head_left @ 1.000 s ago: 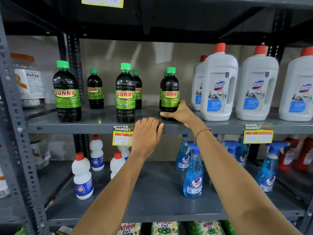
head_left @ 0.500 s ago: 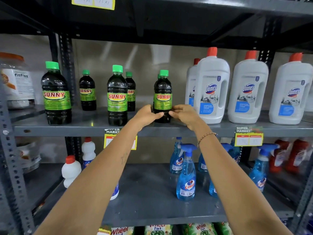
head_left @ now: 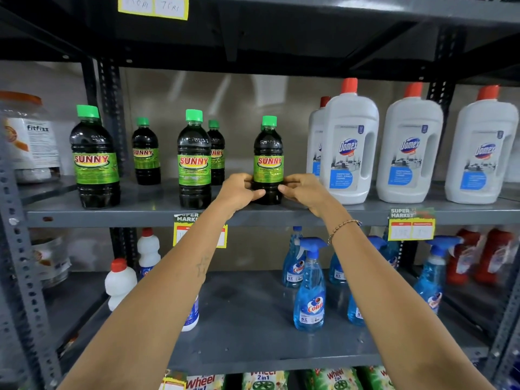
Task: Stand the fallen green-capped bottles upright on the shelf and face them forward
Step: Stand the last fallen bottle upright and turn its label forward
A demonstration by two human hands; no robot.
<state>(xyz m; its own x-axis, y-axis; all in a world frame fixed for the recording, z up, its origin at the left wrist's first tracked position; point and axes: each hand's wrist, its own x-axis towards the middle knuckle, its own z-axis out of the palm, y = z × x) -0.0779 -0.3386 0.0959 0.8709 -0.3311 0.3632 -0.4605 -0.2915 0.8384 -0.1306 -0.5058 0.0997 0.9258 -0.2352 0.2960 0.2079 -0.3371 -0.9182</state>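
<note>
Several dark green-capped SUNNY bottles stand upright on the grey middle shelf (head_left: 146, 212). The rightmost front bottle (head_left: 268, 153) faces forward, and both hands grip its lower part: my left hand (head_left: 239, 191) on its left side, my right hand (head_left: 302, 190) on its right. Another green cap peeks out just behind it. The middle front bottle (head_left: 194, 161) and the left front bottle (head_left: 94, 159) also show their labels forward. Two smaller-looking bottles (head_left: 145, 153) (head_left: 216, 153) stand further back. No bottle lies on its side.
White red-capped Domex jugs (head_left: 349, 147) stand close to the right of the held bottle. A fitfizz jar (head_left: 31, 139) sits at far left. Below are blue spray bottles (head_left: 309, 288), white bottles (head_left: 119, 282) and red bottles (head_left: 478, 257). Price tags (head_left: 410, 229) hang on the shelf edge.
My left hand rose from the shelf's front edge and closed on the left side of the rightmost bottle. My right hand stayed on that bottle.
</note>
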